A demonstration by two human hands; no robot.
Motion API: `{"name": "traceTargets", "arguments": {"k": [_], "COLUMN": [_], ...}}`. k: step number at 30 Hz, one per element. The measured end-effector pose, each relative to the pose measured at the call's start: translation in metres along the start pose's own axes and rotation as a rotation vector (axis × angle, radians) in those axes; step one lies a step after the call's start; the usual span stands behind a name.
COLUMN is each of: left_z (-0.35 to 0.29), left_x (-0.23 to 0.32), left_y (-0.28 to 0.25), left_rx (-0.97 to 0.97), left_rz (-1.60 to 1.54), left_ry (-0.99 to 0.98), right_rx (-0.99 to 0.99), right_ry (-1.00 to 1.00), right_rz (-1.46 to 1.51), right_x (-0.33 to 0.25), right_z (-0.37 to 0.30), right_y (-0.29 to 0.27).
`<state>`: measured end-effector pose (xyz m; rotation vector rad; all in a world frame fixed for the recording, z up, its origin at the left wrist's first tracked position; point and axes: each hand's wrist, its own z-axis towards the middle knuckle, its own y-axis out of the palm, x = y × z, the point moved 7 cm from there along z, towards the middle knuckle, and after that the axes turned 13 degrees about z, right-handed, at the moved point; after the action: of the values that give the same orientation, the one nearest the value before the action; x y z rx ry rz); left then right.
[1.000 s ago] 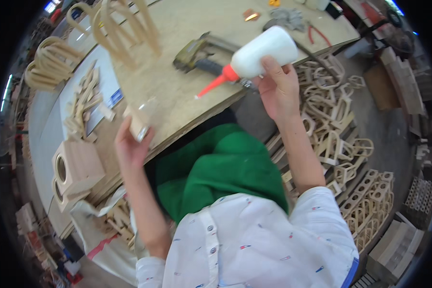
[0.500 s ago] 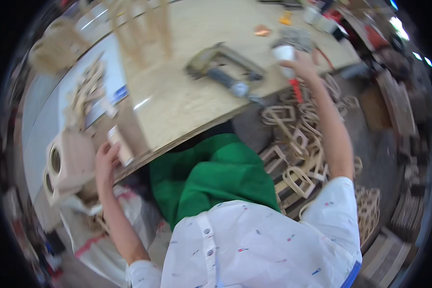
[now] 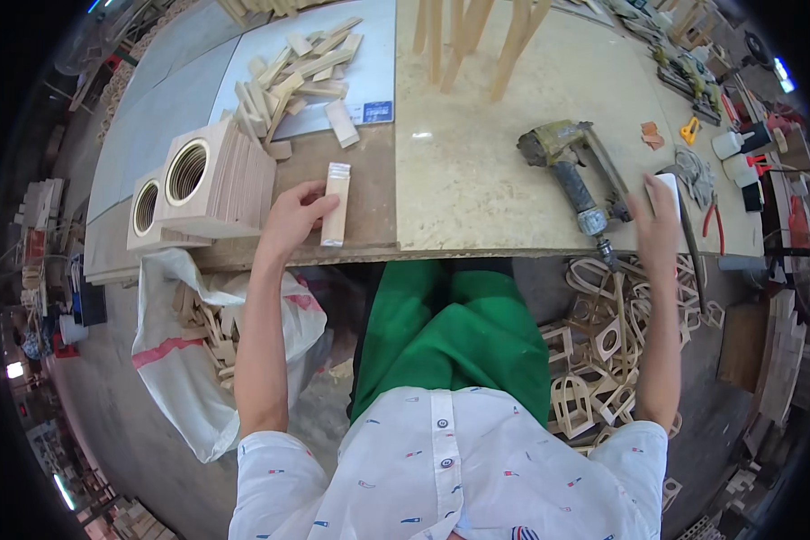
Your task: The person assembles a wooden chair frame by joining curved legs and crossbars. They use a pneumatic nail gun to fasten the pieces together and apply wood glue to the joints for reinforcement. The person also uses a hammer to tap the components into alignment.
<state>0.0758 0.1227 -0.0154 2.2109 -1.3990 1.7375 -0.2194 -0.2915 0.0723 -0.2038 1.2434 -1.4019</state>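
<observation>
My left hand (image 3: pixel 295 216) grips a short, flat wooden block (image 3: pixel 336 205) between thumb and fingers, just above the table's near edge. Whitish smears show at both ends of the block. At the right, my right hand (image 3: pixel 659 229), slightly blurred, is around a white bottle (image 3: pixel 667 191); much of the bottle is hidden behind the hand. Left of that hand lies a worn nail gun (image 3: pixel 562 162), its fitting pointing to the table's edge. Stacked wooden panels with round holes (image 3: pixel 220 180) stand left of my left hand.
A pile of wood offcuts (image 3: pixel 301 76) lies beyond my left hand. Red-handled pliers (image 3: pixel 713 229), a grey rag (image 3: pixel 693 171) and white bottles (image 3: pixel 733 144) are on the right. Below the table are a white sack of scraps (image 3: pixel 184 360) and heaped wooden frames (image 3: pixel 594 360).
The view has swung, so the table appears shifted. My left hand keeps hold of the block. My right hand has drawn nearer the table's edge, and the bottle's red tip no longer shows.
</observation>
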Motion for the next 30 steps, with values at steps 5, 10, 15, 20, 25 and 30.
{"name": "traceTargets", "arguments": {"k": [5, 10, 15, 20, 25, 30], "left_z": [-0.001, -0.015, -0.006, 0.036, 0.051, 0.097], "left_x": [0.007, 0.030, 0.094, 0.181, 0.254, 0.276], "left_y": [-0.007, -0.015, 0.003, 0.040, 0.054, 0.064], "left_rx": [0.105, 0.343, 0.449, 0.442, 0.545, 0.490], "left_rz": [0.172, 0.462, 0.445, 0.469, 0.538, 0.652], "left_ry": [0.049, 0.140, 0.430, 0.671, 0.710, 0.562], "right_rx": [-0.118, -0.169, -0.189, -0.197, 0.050, -0.022], "right_ry": [-0.102, -0.053, -0.046, -0.077, -0.201, -0.163], "right_rz": [0.079, 0.001, -0.040, -0.034, 0.004, 0.390], "right_x": [-0.054, -0.050, -0.037, -0.036, -0.047, -0.080], "right_z": [-0.008, -0.005, -0.006, -0.001, -0.016, -0.058], "right_y": [0.060, 0.084, 0.090, 0.079, 0.059, 0.084]}}
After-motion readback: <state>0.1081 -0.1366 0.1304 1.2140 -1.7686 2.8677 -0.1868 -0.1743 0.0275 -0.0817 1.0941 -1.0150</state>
